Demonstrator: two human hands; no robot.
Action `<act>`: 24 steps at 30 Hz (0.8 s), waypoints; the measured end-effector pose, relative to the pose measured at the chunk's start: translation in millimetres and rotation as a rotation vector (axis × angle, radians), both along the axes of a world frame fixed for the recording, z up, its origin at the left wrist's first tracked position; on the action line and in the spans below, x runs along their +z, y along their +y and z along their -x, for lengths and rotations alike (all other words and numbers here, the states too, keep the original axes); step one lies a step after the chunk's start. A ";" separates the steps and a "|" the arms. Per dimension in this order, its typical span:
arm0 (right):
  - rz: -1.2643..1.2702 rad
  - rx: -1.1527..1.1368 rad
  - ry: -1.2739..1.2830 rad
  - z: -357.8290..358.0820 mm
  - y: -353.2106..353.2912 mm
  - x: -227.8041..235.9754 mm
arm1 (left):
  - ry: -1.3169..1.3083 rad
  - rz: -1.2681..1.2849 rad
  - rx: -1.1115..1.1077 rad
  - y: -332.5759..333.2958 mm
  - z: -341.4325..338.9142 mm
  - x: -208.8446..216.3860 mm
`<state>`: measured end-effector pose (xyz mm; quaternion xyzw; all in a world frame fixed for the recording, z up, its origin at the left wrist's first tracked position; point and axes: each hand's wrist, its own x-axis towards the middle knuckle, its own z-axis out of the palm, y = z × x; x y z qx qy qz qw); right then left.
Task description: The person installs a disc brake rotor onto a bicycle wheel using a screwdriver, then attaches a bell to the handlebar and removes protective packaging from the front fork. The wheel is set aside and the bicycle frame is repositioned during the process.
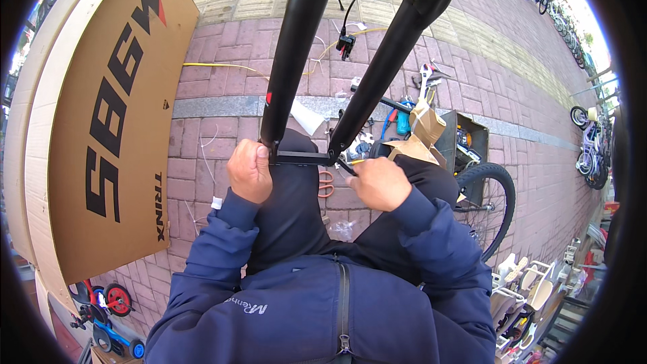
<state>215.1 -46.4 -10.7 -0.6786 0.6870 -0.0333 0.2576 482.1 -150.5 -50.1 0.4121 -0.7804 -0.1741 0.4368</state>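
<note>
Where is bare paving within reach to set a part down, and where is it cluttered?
Free: the brick paving between the big cardboard box and the left fork leg, crossed only by a yellow cable and thin ties. Crowded: right of the right fork leg, with scattered tools, crumpled cardboard, a dark crate and a bicycle wheel.

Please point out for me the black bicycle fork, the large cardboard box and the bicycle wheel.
black bicycle fork (291,47), head view, on the middle of its left leg.
large cardboard box (114,128), head view, on its broad printed face.
bicycle wheel (502,192), head view, on the tyre's upper right curve.
</note>
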 end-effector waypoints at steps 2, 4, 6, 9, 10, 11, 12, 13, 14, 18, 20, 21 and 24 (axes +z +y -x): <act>-0.132 0.229 -0.003 -4.5 -18.5 -20.0 | 0.006 0.000 -0.006 -0.3 0.6 0.5; -0.201 -0.001 -0.089 -4.7 -38.2 -30.9 | -0.005 0.001 -0.009 0.5 0.6 2.3; -0.028 -0.114 -0.020 -0.4 -52.6 -24.6 | -0.018 0.005 -0.010 0.3 0.8 3.9; 0.174 -0.085 0.050 10.8 -39.8 9.9 | 0.009 -0.002 -0.007 0.3 2.0 3.3; 0.294 -0.037 0.086 10.8 -29.3 20.0 | 0.021 -0.014 0.001 1.1 1.8 3.0; 0.137 -0.031 0.144 7.8 -16.4 26.3 | 0.018 -0.007 0.004 1.5 1.0 2.8; 0.127 0.013 0.140 4.2 -5.6 27.6 | 0.014 -0.008 0.004 1.8 0.8 2.6; 0.023 0.025 0.120 -2.5 1.7 23.4 | 0.012 -0.014 0.008 1.6 0.7 2.5; -0.055 0.050 0.058 -7.9 3.0 15.5 | 0.012 -0.003 0.002 1.6 0.9 2.4; -0.068 -0.116 -0.027 -15.6 -33.4 -25.0 | 0.007 -0.003 0.001 1.6 2.0 3.5; -0.064 -0.158 -0.026 -3.0 -53.8 -24.9 | 0.001 -0.014 -0.003 2.0 1.5 3.5; 0.052 -0.151 -0.097 5.5 -56.7 -18.5 | 0.000 -0.021 -0.003 2.3 0.9 3.1; 0.175 -0.202 -0.518 24.3 -54.8 3.6 | -0.005 -0.116 -0.012 3.0 -4.9 3.7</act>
